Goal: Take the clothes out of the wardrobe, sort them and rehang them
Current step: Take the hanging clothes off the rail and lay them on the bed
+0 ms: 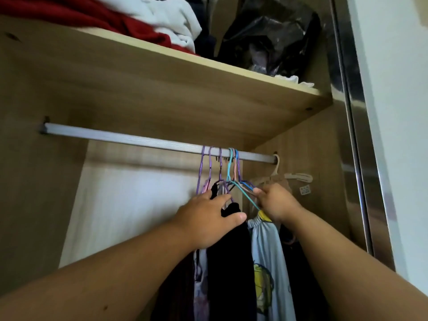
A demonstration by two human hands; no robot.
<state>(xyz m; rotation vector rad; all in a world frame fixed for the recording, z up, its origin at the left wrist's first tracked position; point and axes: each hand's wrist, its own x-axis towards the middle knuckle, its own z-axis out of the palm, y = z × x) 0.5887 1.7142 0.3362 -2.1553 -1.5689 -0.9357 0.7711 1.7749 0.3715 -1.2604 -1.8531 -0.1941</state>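
Several wire hangers (228, 167), purple, teal, pink and blue, hang bunched on the right part of the silver rail (129, 140). Below them hang a black garment (229, 262), a light blue printed garment (268, 262) and a pale printed one (200, 286). My left hand (206, 218) reaches among the purple hangers and grips the shoulder of the black garment, thumb across its front. My right hand (275, 202) pinches the wires of the teal and blue hangers above the light blue garment. A beige plastic hanger (278, 172) with a brownish garment hangs at the rail's far right.
The rail's left part is bare. Above it, a wooden shelf (208, 93) carries red and white folded cloth (148, 24) and a black plastic bag (268, 35). A metal door frame (354, 147) and a white wall bound the right side.
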